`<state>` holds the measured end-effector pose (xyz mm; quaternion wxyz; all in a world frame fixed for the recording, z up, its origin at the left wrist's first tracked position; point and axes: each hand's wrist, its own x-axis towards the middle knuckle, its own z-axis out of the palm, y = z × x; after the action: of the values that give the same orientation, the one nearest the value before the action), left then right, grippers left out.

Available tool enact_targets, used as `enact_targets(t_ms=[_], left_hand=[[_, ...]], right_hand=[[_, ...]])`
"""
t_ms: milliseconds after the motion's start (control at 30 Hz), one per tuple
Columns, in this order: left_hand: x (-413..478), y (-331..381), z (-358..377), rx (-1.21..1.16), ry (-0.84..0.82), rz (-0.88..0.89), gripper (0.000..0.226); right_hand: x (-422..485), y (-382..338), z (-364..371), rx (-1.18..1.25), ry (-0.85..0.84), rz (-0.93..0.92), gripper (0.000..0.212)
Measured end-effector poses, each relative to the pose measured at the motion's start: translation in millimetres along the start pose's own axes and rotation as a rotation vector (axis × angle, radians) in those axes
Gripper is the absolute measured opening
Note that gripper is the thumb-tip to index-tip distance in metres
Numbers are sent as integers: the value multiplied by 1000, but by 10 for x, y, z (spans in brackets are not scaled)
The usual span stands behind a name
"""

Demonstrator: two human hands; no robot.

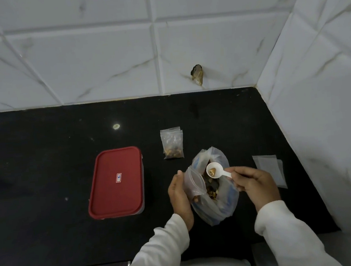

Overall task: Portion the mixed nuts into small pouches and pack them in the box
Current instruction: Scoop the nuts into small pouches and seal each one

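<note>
One filled pouch [172, 146] lies ready; the left hand [179, 194] holds a second pouch [193, 181], the right hand [254, 183] pinches a loaded spoon [214, 172], and packing the lidded box [115, 182] probably remains.

Dim, flat light, black counter [47, 188] murky (small glint), wide-angle bending at edges

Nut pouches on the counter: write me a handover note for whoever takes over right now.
Left hand holds a small pouch open at the nut bag's mouth.
Right hand pinches a white spoon carrying a few nuts above the nut bag.
One filled pouch lies on the counter behind the bag. The empty pouches lie on the right, and the red-lidded box sits closed on the left.
Done: one pouch portioned.
Left: fill the held pouch and the empties, open the box, pack them all.
</note>
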<state>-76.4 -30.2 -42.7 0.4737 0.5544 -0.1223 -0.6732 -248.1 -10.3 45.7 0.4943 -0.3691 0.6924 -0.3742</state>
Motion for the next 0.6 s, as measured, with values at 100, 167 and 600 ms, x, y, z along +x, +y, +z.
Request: enact_targets(t_ms=[100, 167, 600], left_hand=[[-2, 7, 8, 30, -8, -2, 30], [-22, 25, 19, 35, -25, -7, 31], [-20, 99, 11, 98, -89, -92, 60]], right_hand=[[-99, -88, 55, -67, -9, -129, 25], [-127, -84, 100, -177, 20, -245, 27], [-43, 256, 331, -679, 211, -886, 20]])
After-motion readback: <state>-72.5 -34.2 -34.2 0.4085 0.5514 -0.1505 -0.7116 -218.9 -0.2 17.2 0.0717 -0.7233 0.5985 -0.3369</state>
